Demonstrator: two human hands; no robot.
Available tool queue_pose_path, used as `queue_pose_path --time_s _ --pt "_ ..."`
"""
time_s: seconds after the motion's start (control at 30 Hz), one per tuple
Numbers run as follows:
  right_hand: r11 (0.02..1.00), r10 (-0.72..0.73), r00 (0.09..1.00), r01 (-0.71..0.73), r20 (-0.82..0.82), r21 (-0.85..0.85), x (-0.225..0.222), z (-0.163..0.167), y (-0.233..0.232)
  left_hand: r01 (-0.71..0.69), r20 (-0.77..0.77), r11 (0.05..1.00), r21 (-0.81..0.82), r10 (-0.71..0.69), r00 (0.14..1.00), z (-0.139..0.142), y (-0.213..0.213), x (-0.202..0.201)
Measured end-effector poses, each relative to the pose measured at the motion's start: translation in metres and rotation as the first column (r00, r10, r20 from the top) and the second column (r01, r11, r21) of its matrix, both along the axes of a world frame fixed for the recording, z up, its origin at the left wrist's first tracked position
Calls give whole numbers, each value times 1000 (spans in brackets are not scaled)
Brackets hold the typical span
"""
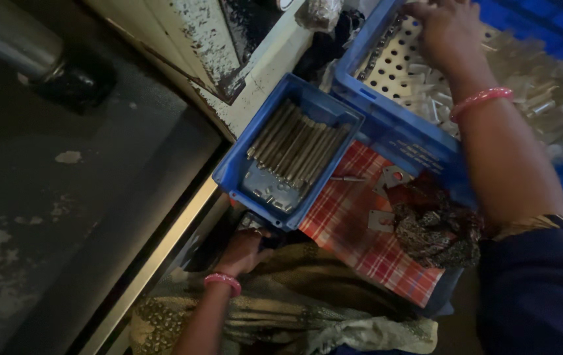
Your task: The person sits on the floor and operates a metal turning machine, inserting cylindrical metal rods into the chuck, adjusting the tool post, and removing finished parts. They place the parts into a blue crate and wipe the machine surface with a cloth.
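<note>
- The small blue crate is smooth moulded plastic with a dull sheen; the rods in it are bare grey metal, faintly glossy.
- The large blue crate on the right is the same plastic, holding a perforated metal sheet and pale shiny metal parts.
- The checked cloth is woven, matt, red and white.
- The floor on the left is dark, rough and patchy.
- The bangles look glossy pink plastic.

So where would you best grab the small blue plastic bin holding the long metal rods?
Probably by its two long rims, coming from above with both hands. The small blue plastic bin sits tilted on the red checked cloth, its long metal rods lying lengthwise; the left hand is beneath its near corner, so that end seems unsupported.
</note>
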State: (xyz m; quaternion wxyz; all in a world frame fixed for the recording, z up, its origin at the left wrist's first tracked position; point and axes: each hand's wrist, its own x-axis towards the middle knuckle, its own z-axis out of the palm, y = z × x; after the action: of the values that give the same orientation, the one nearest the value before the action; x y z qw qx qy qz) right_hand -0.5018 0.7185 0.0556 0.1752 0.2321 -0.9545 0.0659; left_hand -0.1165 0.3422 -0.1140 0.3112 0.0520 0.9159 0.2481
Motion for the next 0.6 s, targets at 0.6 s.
queue_pose_path --time_s 0.6 --pt "996 42 974 -23 -221 87 3 0 -5 -12 -51 999 47 14 999 -12 -9 8"
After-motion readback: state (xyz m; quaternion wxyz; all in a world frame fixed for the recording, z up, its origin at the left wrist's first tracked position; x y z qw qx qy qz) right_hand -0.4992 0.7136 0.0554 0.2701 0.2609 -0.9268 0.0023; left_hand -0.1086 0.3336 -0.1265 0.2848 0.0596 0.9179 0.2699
